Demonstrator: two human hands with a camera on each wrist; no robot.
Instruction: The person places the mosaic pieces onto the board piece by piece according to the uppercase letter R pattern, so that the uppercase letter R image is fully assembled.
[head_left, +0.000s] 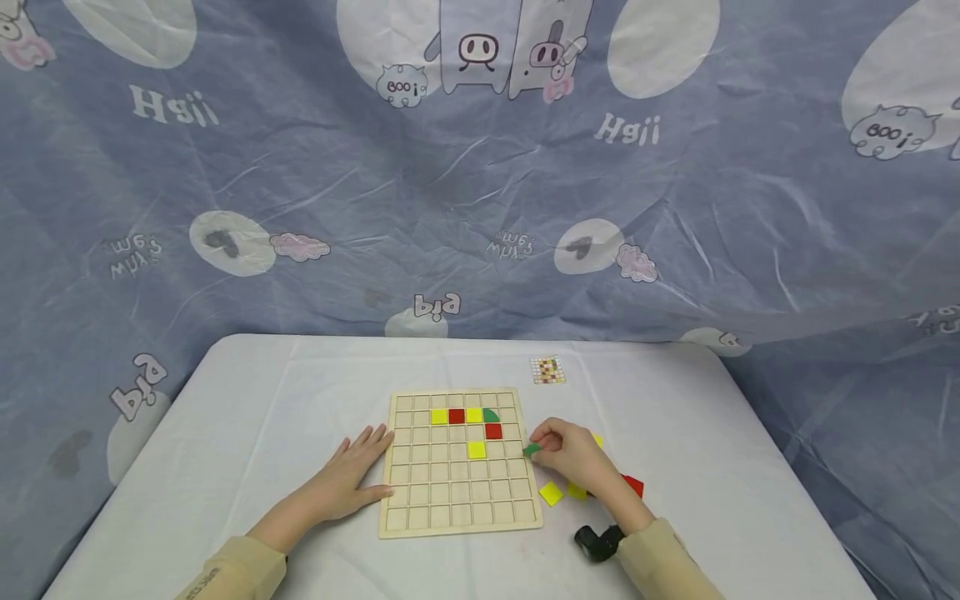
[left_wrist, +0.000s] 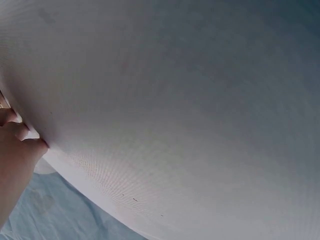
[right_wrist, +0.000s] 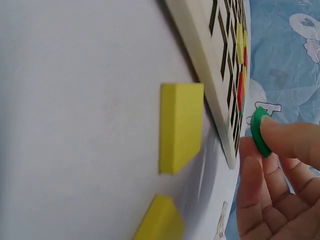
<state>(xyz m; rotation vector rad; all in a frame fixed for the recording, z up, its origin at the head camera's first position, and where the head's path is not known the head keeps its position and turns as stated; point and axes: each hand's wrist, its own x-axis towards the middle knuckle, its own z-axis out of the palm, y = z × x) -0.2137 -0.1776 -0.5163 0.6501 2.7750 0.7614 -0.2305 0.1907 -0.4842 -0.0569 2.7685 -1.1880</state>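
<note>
A wooden grid board (head_left: 447, 495) lies on the table with several coloured tiles set in its upper cells: yellow, red and a green quarter-circle (head_left: 491, 415). At its left edge my left hand (head_left: 341, 483) rests with fingers extended, the fingertips and thumb touching the rim. Just off the right edge, my right hand (head_left: 573, 454) pinches a small green piece (right_wrist: 259, 131) between thumb and fingers. The piece's curved side shows in the right wrist view; its full outline is partly hidden by the fingers.
Loose yellow tiles (head_left: 551, 493) and red pieces (head_left: 633, 484) lie right of the board, partly behind my right hand and forearm. A small patterned card (head_left: 548, 370) sits beyond the board's top right corner. A black object (head_left: 596, 543) is beside my right sleeve.
</note>
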